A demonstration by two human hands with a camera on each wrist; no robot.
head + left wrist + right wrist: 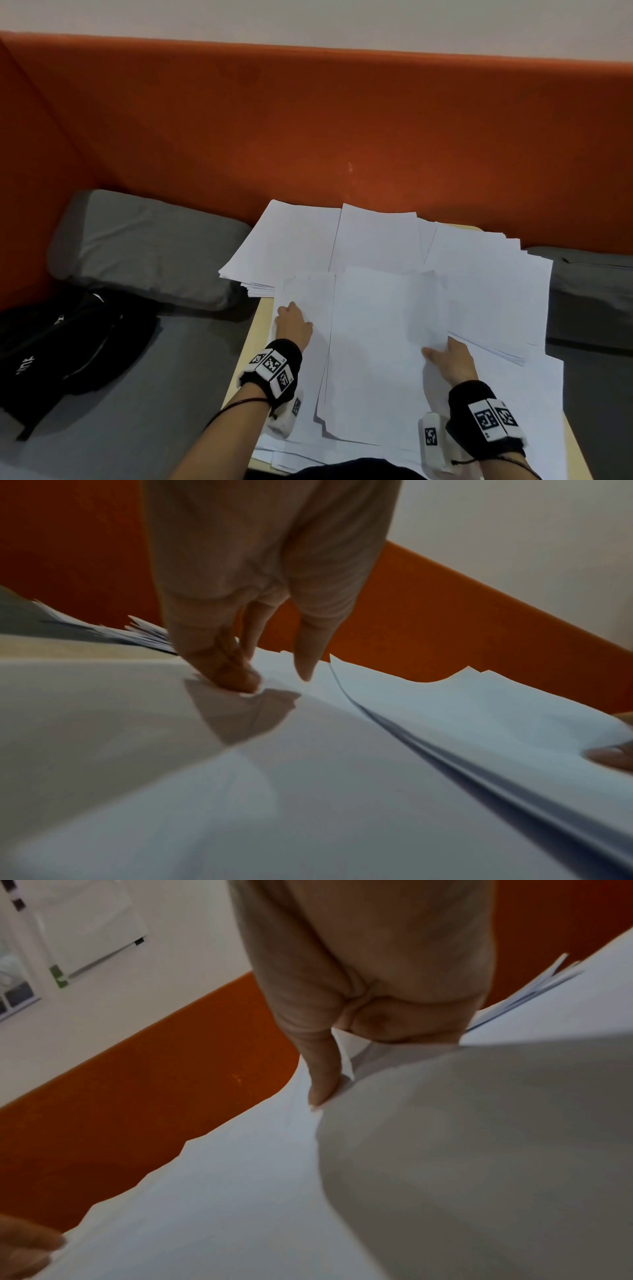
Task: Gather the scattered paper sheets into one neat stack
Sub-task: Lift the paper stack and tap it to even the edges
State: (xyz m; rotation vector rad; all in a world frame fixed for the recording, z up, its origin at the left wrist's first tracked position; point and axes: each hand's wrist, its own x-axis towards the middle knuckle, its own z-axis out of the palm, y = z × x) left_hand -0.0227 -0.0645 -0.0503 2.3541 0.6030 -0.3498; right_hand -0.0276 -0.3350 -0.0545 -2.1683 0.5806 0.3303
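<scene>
Both hands work mid-gather; left hand (294, 324) presses straight fingers on the paper sheets (383, 342); right hand (448, 359) pinches a sheet edge; next, likely slide the piles together.

An orange padded backrest (308, 120) runs across the upper half of the head view, with a pale wall (342, 20) above it. At middle left a grey cushion (147, 246) lies against the backrest on a grey seat (154, 394). A black bag (68, 346) sits on the seat at lower left. Another grey cushion (592, 291) shows at the right edge. The light wooden worktop (263, 311) shows only as a narrow strip near the centre.
</scene>
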